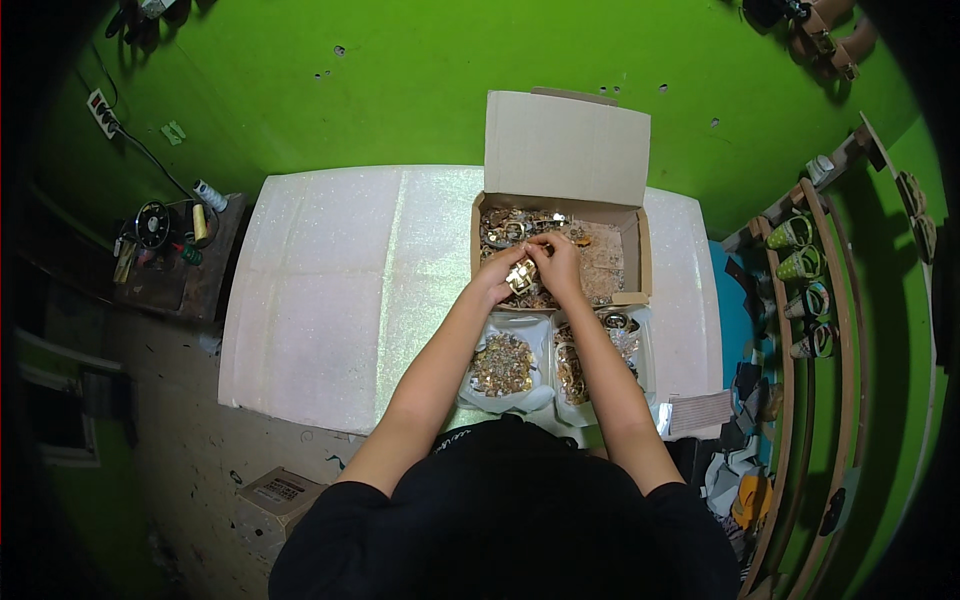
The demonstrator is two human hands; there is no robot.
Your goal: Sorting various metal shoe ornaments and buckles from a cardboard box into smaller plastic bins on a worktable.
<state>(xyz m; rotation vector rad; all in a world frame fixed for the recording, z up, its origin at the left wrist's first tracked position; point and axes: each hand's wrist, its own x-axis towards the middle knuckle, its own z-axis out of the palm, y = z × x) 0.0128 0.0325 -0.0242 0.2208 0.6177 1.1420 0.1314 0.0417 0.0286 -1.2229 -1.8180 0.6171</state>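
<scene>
Both hands — left hand, right hand — pinch a gold buckle over the open cardboard box (full of loose hardware); a slip would likely lose it among look-alikes.

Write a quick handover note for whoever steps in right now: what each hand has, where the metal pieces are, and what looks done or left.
Left hand and right hand: both meet over the open cardboard box, fingers pinching a small gold metal piece between them.
Box: on the white sheet, lid up, holding a loose heap of metal fittings.
Two white bags sit just in front of the box, each with metal pieces in it.
Done: some pieces are in the bags.
Left: many remain in the box.
</scene>
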